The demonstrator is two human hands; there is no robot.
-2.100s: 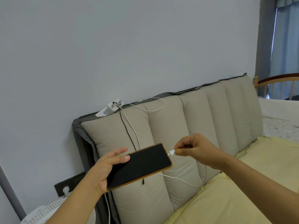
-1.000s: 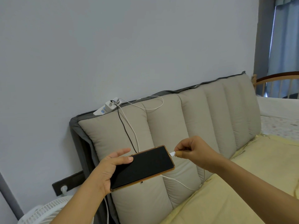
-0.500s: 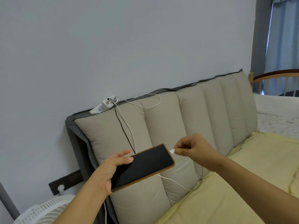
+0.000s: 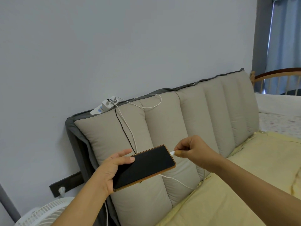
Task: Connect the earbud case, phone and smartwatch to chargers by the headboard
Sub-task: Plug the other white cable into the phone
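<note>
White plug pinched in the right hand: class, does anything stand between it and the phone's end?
Nothing visible does. The white cable plug in the right hand sits at the black orange-cased phone's short edge; whether it is seated is unclear.

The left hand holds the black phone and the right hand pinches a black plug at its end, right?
Not quite. The head view shows the plug is white, not black. The left hand does hold the black phone with the orange rim, and the right hand pinches the white plug at the phone's end.
</note>
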